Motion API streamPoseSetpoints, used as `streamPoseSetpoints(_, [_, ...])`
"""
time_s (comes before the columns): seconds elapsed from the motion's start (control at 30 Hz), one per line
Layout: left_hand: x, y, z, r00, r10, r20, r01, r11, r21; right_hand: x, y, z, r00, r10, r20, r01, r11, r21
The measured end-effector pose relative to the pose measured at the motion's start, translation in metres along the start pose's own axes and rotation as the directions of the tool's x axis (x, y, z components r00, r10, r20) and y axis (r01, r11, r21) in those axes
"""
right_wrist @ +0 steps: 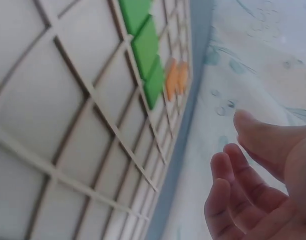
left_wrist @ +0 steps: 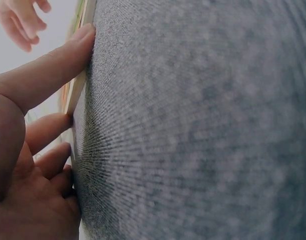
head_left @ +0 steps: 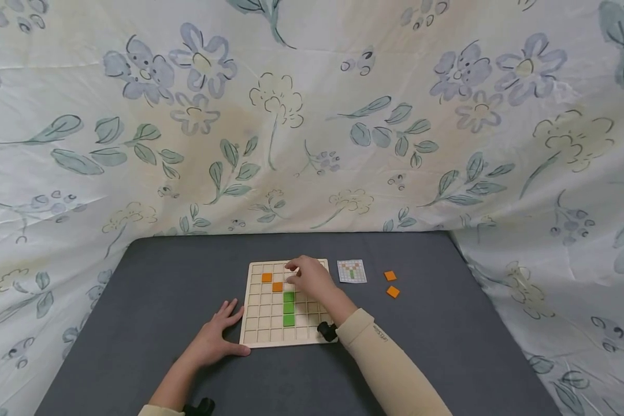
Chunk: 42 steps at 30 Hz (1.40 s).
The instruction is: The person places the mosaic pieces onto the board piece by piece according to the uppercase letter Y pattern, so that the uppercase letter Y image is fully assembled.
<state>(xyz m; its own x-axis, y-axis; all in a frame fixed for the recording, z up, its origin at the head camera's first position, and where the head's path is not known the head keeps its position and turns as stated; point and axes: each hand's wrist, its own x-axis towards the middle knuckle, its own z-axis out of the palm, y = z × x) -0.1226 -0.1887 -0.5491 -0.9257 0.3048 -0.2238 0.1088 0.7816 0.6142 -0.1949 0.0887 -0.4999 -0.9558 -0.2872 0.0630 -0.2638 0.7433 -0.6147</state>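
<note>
A pale wooden grid board (head_left: 262, 335) lies flat on the grey table. Several square tiles sit in its cells: two orange tiles (head_left: 267, 278) stepping diagonally and a column of three green tiles (head_left: 289, 308). At the lower left corner my left hand (head_left: 213, 341) touches the board, its thumb (left_wrist: 68, 62) on the front edge and its fingers spread along the left edge. Over the board's upper right part hovers my right hand (head_left: 314, 280). In the right wrist view its thumb and loosely bent fingers (right_wrist: 257, 190) are apart, with nothing visible between them.
Right of the board lies a small printed card (head_left: 352, 271) with a coloured grid pattern. Farther right, two loose orange tiles (head_left: 393, 292) rest on the grey tabletop (head_left: 437, 346). A floral cloth (head_left: 317, 144) hangs behind the table and along its sides.
</note>
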Motion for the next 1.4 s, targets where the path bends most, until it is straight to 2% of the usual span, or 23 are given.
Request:
streamPoseSetpoints(0.23, [-0.003,0.001,0.001,1.000,0.003,-0.007,-0.003,1.000,0.001,-0.014,0.002,-0.017,0.996,-0.038,-0.078,0.038,0.999,0.006])
streamPoseSetpoints(0.4, [-0.004,0.003,0.002,1.000,0.000,-0.011,0.001,1.000,0.008,-0.024,0.005,-0.025,0.991,-0.034,-0.131,0.038,0.999,0.027])
streamPoseSetpoints(0.6, [-0.012,0.010,0.013,1.000,-0.016,-0.022,0.017,1.000,0.004,-0.043,0.016,-0.032,0.982,-0.049,-0.184,0.060,0.997,0.054])
streamPoseSetpoints(1.07, [-0.029,0.017,0.027,0.999,-0.030,-0.038,0.030,1.000,-0.008,-0.083,0.044,-0.050,0.975,0.012,-0.221,0.016,0.992,0.125])
streamPoseSetpoints(1.4, [-0.031,0.021,0.029,0.998,-0.024,-0.052,0.023,0.999,-0.024,-0.097,0.075,-0.067,0.964,0.054,-0.262,-0.024,0.993,0.114])
